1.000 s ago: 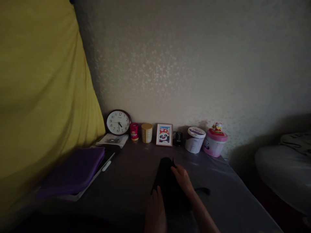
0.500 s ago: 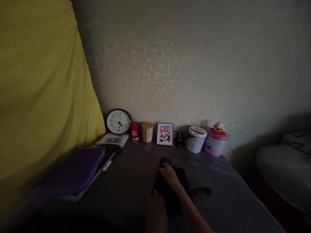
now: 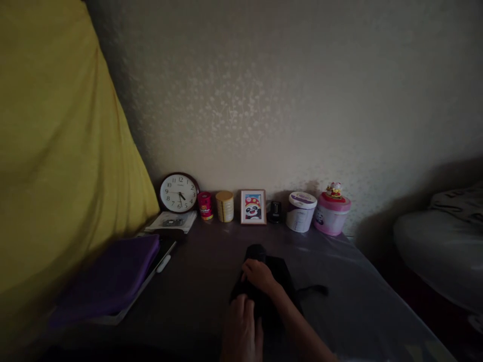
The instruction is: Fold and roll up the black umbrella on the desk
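A black, soft-looking thing, perhaps of cloth, lies on the grey-covered table in front of me. It has a thick rounded end at the far side and a thin strap reaching out to the right. Its exact kind is too dark to make out. My right hand is closed over its upper part, just below the rounded end. Nearer to me, my left hand has bent fingers at its left edge, gripping there. The fingertips of both hands are partly hidden.
A purple case rests on papers at the left, beside a white pen-like object. Along the wall stand a clock, a red can, a yellow tin, a panda picture frame and two tubs. A yellow curtain hangs left.
My right hand has slid slightly nearer and left along the black thing. My left hand has shifted a little, its bent fingers showing more plainly. The view has tilted slightly.
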`<state>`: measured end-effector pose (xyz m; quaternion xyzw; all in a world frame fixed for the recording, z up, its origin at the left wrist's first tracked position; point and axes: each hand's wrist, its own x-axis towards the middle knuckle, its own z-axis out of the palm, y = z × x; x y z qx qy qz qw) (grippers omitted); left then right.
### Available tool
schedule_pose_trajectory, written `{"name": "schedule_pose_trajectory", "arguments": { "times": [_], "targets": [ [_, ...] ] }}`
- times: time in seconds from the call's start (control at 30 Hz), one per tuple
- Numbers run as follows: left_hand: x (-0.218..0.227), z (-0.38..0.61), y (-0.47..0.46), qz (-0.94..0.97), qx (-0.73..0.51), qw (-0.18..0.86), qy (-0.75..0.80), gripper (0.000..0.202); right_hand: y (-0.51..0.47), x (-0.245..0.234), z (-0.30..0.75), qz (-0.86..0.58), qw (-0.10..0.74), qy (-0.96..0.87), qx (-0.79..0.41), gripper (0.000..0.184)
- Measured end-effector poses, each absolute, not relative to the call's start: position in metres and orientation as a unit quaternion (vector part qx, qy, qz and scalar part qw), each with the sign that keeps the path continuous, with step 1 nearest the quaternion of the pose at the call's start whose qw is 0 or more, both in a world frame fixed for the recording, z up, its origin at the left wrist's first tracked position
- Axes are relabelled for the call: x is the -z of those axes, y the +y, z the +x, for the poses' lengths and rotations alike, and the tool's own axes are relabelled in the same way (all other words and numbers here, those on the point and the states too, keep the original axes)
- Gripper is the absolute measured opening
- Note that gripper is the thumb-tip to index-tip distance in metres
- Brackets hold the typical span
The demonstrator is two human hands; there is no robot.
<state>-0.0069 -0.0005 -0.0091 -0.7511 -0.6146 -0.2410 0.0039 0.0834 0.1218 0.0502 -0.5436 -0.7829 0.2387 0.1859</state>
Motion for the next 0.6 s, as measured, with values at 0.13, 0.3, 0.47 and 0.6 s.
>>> {"name": "schedule_pose_trajectory", "arguments": {
  "times": [0.13, 0.3, 0.47, 0.6],
  "targets": [
    [-0.003, 0.001, 0.011, -0.775, 0.265, 0.021, -0.573, 0.040, 0.120, -0.051, 0.085, -0.533, 0.185, -0.795, -0.224, 0.026],
    [0.023, 0.000, 0.020, -0.774, 0.242, 0.020, -0.585, 0.057, 0.102, -0.054, 0.100, -0.441, 0.257, -0.808, -0.295, 0.026],
    [0.045, 0.008, 0.018, -0.741, 0.239, 0.010, -0.627, 0.054, 0.077, -0.047, 0.115, -0.382, 0.332, -0.832, -0.228, 0.027],
    [0.041, 0.014, 0.016, -0.730, 0.214, -0.004, -0.650, 0.061, 0.093, -0.031, 0.121, -0.364, 0.307, -0.865, -0.158, 0.030]
  ]
}}
